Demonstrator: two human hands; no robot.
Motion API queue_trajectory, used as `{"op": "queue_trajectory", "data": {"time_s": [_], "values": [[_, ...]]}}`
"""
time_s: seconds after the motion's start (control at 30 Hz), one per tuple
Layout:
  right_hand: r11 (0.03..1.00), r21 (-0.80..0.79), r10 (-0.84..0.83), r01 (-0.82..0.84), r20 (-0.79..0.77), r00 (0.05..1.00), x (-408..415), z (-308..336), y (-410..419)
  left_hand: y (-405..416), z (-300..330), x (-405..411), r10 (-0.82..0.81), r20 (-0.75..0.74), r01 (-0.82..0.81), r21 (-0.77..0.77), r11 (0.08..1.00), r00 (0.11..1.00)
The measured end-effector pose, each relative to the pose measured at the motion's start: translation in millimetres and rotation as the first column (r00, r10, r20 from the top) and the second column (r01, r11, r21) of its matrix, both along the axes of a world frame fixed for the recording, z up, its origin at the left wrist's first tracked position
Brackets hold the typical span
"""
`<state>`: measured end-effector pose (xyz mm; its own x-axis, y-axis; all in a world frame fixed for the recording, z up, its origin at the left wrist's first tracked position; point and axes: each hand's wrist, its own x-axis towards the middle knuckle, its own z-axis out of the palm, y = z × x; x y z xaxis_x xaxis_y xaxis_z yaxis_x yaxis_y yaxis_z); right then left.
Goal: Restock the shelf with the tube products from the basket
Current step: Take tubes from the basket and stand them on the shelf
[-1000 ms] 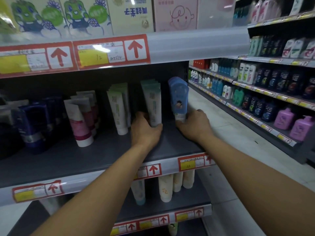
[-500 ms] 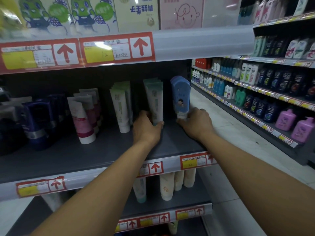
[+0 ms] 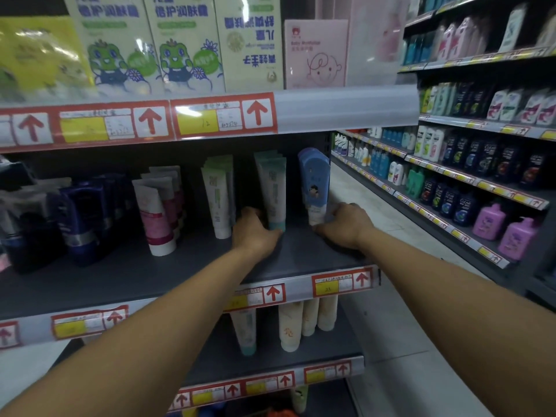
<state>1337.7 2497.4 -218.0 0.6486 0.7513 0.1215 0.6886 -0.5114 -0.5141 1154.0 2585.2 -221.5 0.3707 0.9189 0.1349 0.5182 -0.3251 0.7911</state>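
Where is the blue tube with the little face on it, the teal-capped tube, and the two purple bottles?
blue tube [image 3: 314, 182], head view, on its front above the face.
teal-capped tube [image 3: 273, 191], head view, mid body.
purple bottles [image 3: 489, 221], head view, on the nearer-left bottle's body.

Middle shelf [image 3: 120, 278]: tubes stand cap-down in rows running front to back. From left: a dark-tube row [image 3: 81, 218], then a second row [image 3: 156, 215], a third [image 3: 218, 197], a fourth [image 3: 272, 191], and a last row [image 3: 314, 188] at the shelf's right end. Left hand [image 3: 255, 233] sits at the base of the fourth row; right hand [image 3: 346, 225] at the base of the last. Boxes [image 3: 186, 46] stand on the shelf above. More tubes [image 3: 290, 326] stand on the shelf below. A bottle aisle [image 3: 469, 182] runs off to the right.
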Motion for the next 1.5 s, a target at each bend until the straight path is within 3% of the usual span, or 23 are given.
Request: {"op": "queue_trajectory", "data": {"time_s": [0.2, 0.4, 0.7, 1.03, 1.3, 1.5], "values": [[0.976, 0.195, -0.074, 0.096, -0.113, 0.991, -31, 4, -21, -7, 8, -40, 0.000, 0.049, -0.001, 0.003, 1.000, 0.999], [0.948, 0.310, -0.055, 0.070, -0.058, 0.997, -76, 0, -32, -13, 16, -92, -0.004, 0.058, -0.001, 0.092, 0.996, 0.998], [0.931, 0.329, 0.159, -0.160, 0.030, 0.987, -177, 15, -7, -5, 21, -185, 0.107, 0.066, -0.115, 0.137, 0.984, 0.992], [0.860, 0.295, 0.377, -0.415, 0.180, 0.909, -299, 8, 56, 24, 25, -290, 0.259, 0.106, -0.274, 0.177, 0.945, 0.960], [0.853, 0.263, 0.446, -0.451, 0.085, 0.891, -375, -7, 116, 63, 11, -360, 0.379, 0.109, -0.393, 0.159, 0.906, 0.919], [0.909, 0.292, 0.329, -0.298, -0.064, 0.942, -395, -13, 162, 99, 10, -384, 0.451, 0.107, -0.462, 0.149, 0.874, 0.886]]}}
